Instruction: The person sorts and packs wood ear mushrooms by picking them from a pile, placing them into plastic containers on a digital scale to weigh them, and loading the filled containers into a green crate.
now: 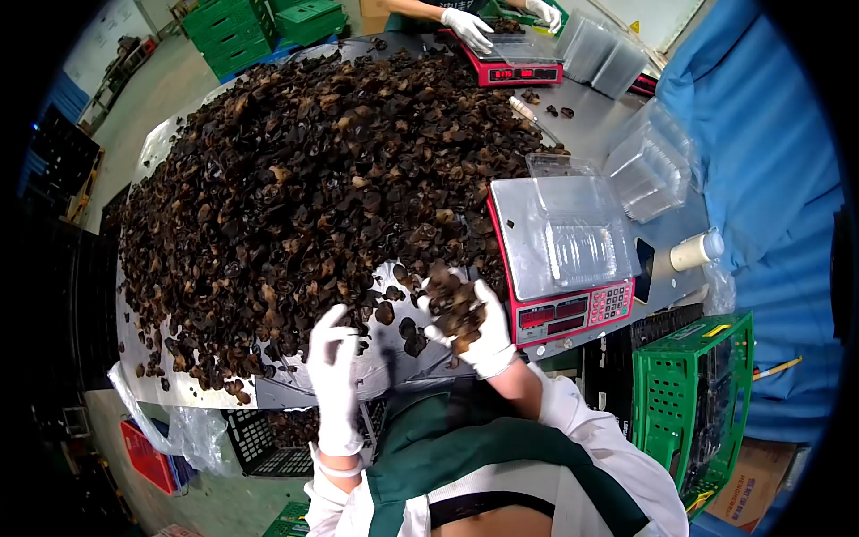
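Green apron point(465, 445) is sitting nearest the camera. Right hand point(489, 333), gloved, is cupping a clump point(455, 309) of dark fungus; its fingers are closing around it. Clump is lying on the hand's left side, long axis running roughly near-to-far. Left hand point(333, 362), gloved, is hanging apart from it, fingers loosely spread, looking empty. Pile point(313, 170) is covering much of the table point(371, 371), beyond both hands. Scale point(523, 259) is standing just right of the right hand, the nearer one, and is bearing a clear open tray point(586, 251). Clump is sitting left of the tray, not touching it.
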`<state>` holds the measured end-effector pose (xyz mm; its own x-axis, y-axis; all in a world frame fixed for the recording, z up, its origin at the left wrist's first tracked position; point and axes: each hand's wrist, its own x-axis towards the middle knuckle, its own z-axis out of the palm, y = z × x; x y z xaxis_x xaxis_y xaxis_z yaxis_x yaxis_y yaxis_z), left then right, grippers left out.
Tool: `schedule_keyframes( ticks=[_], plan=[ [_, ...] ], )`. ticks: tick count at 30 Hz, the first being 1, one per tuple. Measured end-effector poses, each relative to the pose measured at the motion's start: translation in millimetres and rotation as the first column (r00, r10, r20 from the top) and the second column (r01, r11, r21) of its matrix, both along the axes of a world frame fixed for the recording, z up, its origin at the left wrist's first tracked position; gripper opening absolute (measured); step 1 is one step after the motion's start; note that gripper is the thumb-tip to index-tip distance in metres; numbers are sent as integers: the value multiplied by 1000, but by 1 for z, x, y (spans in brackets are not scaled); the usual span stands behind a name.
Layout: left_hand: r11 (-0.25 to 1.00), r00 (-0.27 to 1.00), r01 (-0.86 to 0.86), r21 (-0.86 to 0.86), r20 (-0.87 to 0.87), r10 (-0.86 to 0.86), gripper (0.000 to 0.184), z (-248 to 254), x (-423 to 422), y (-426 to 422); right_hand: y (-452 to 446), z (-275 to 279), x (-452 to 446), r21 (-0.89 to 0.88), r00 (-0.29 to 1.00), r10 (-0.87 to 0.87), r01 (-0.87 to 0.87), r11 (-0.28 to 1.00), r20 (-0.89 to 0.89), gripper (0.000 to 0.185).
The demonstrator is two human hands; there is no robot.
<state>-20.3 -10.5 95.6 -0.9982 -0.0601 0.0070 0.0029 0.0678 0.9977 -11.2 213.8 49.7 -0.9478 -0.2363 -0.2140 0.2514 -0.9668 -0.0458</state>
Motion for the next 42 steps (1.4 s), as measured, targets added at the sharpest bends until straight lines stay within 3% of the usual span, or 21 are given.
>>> schedule_keyframes(
  ticks=[3, 5, 7, 9, 11, 13, 15, 16, 17, 18, 19, 21, 22, 23, 24, 25, 27, 29, 33, 38, 42],
  plan=[
    [960, 963, -264, -92, 30, 268, 6, -24, 6, -53, 40, 23, -6, 85, 989, -138, 142, 986, -46, 46],
    [896, 900, -435, -87, 3, 437, 11, -71, 29, -116, 91, 51, -9, 225, 940, -283, 323, 919, -192, 49],
    [805, 811, -576, -140, 31, 585, 12, -92, 48, -148, 141, 49, -10, 490, 864, -462, 497, 717, -200, 51],
    [741, 729, -671, 23, 201, 654, 17, -140, 76, -199, 173, 63, -6, 693, 822, -488, 535, 484, -294, 51],
    [584, 689, -627, -516, -16, 725, 29, -163, 101, -226, 190, 72, -5, 759, 778, -574, 529, 379, -256, 46],
    [525, 672, -673, -521, -135, 728, 41, -159, 106, -219, 209, 63, -2, 922, 757, -607, 373, 101, -240, 37],
    [486, 742, -599, -637, -212, 637, 42, -143, 98, -199, 211, 65, -6, 952, 824, -483, 296, -77, -295, 36],
    [486, 795, -538, -689, -222, 564, 40, -122, 87, -179, 199, 75, -2, 957, 850, -454, 288, -25, -267, 31],
    [527, 830, -508, -681, -226, 510, 35, -114, 76, -165, 210, 62, -3, 816, 837, -291, 277, -507, -464, 25],
    [654, 907, -388, -650, -144, 395, 26, -98, 62, -152, 208, 60, -4, 735, 828, -235, 274, -621, -508, 22],
    [601, 866, -493, -629, -293, 404, 21, -91, 47, -123, 206, 59, -5, 638, 820, -178, 268, -722, -545, 19],
    [771, 938, -339, -540, -261, 229, 22, -67, 18, -80, 158, 88, -14, 697, 855, -163, 275, -662, -492, 17],
    [771, 951, -265, -579, -291, 108, 19, -70, 3, -64, 133, 95, -23, 701, 889, -131, 248, -669, -439, 15],
    [812, 945, -220, -541, -325, 40, 18, -73, -10, -42, 107, 97, -32, 780, 905, -65, 324, -535, -420, 16],
    [795, 922, -170, -583, -378, -80, 20, -67, -23, -20, 109, 72, -47, 112, 836, 438, 496, -861, -331, 19],
    [812, 895, -70, -579, -396, -205, 18, -74, -40, -3, 81, 68, -60, 634, 883, 247, 461, -621, -400, 23],
    [716, 868, 39, -697, -332, -370, 19, -89, -61, 34, 57, 27, -88, 742, 904, 331, 415, -526, -271, 36],
    [629, 760, 6, -777, -405, -508, 29, -111, -79, 57, 45, -22, -105, 602, 921, 365, 369, -708, -135, 61],
    [623, 806, 54, -780, -334, -488, 21, -128, -78, 61, 15, -45, -84, 418, 891, 448, 381, -824, 71, 66],
    [644, 785, 216, -734, -262, -562, 19, -121, -40, 11, 6, -33, 1, 407, 720, 692, 617, -673, 53, 55],
    [711, 829, 198, -674, -272, -488, 28, -111, -31, -9, 24, -30, 21, 507, 629, 773, 694, -511, -82, 34]
  ],
)
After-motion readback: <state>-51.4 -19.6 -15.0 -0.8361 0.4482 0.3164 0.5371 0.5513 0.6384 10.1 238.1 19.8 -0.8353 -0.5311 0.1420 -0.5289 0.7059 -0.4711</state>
